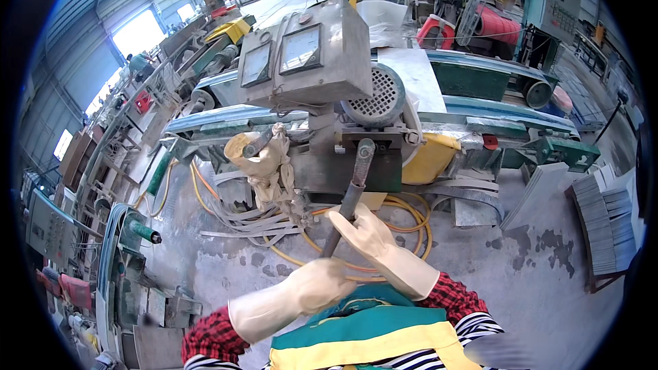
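Cream rubber gloves cover both hands, which meet on a long grey metal lever [349,199] that slants up from the person's chest to the machine in front. The left hand [321,284] is curled shut around the lever's lower end, fingers wrapped over it. The right hand [367,229] sits just above, laid against the shaft with its fingers stretched out and the thumb up; it presses the bar rather than wrapping it, though from this angle the far side of the palm is hidden. The lever's top end sits against a fitting just below a round, perforated motor housing [373,96]. Left of that motor stands a dusty grey control box [301,55] with two square dial gauges. A bundle of pale rags [271,161] hangs from the machine frame beside the lever. Orange hose [411,223] loops over the wet, dusty concrete floor [528,281]. Stacked grey stone slabs [603,223] lie well to the right.
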Tool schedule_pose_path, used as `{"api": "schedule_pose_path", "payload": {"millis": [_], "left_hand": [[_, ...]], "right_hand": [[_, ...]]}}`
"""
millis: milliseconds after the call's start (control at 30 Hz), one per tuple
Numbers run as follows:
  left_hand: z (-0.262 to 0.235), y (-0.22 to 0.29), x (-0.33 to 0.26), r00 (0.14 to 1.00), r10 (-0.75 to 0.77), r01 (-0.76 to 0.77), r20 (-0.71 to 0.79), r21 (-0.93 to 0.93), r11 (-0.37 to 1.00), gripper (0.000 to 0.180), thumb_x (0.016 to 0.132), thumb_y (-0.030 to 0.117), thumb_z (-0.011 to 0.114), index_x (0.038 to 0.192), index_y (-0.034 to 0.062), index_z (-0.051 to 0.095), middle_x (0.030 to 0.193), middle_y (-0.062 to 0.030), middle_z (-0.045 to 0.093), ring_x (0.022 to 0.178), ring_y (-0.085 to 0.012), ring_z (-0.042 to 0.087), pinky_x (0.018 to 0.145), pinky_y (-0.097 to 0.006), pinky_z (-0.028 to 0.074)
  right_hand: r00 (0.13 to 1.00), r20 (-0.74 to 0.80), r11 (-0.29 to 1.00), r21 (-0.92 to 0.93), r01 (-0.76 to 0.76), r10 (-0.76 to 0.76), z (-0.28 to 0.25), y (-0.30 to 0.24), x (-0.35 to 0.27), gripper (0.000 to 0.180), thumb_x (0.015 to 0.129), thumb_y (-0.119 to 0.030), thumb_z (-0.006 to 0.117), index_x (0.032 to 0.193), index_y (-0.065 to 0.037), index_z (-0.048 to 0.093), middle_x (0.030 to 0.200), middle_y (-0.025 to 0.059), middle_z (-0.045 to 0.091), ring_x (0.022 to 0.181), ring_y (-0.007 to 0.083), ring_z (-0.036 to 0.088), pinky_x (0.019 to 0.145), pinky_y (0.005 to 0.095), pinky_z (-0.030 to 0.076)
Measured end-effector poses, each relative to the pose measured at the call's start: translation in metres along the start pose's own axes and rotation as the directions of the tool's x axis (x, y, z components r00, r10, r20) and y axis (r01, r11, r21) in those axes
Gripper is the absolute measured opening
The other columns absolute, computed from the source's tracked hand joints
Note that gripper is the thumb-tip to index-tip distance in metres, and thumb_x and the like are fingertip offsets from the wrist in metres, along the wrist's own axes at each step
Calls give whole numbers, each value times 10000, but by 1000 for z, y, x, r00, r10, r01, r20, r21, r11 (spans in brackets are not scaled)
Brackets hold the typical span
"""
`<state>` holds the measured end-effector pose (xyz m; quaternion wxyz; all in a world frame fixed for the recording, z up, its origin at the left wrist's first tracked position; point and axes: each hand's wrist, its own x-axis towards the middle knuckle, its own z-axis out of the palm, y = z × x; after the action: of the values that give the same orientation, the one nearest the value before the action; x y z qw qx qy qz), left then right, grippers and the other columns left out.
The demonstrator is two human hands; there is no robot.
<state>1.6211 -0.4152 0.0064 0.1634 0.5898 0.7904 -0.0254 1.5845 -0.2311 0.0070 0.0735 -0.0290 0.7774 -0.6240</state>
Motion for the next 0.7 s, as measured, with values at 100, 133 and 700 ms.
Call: {"api": "schedule_pose_path", "payload": {"millis": [100, 133, 700], "left_hand": [[50, 5, -43, 976, -216, 151, -25, -639, 754, 391, 992, 222, 559, 1339, 41, 559, 1037, -190, 677, 944, -329, 677, 806, -397, 544], [75, 9, -54, 936, -352, 204, 16, -840, 502, 410, 1009, 259, 553, 1357, 42, 540, 1148, -232, 664, 1045, -331, 667, 857, -390, 534], [91, -9, -52, 197, -972, -743, 127, -627, -233, 366, 963, 461, 639, 1047, 114, 560, 702, 54, 507, 613, -63, 490, 549, -227, 425]], "right_hand": [[1000, -22, 999, -28, 18, -19, -6, 3, 0, 442, 939, -432, 634, 1101, -21, 625, 969, 183, 658, 894, 300, 659, 792, 383, 498], [999, -23, 999, -38, 21, -22, -6, 4, 1, 441, 938, -431, 637, 1092, -18, 624, 959, 181, 657, 889, 296, 659, 785, 385, 498], [615, -121, 627, -177, 759, -779, 45, 28, 49, 327, 1039, -229, 530, 1284, -28, 609, 1128, 170, 648, 866, 172, 651, 753, 305, 542]]}}
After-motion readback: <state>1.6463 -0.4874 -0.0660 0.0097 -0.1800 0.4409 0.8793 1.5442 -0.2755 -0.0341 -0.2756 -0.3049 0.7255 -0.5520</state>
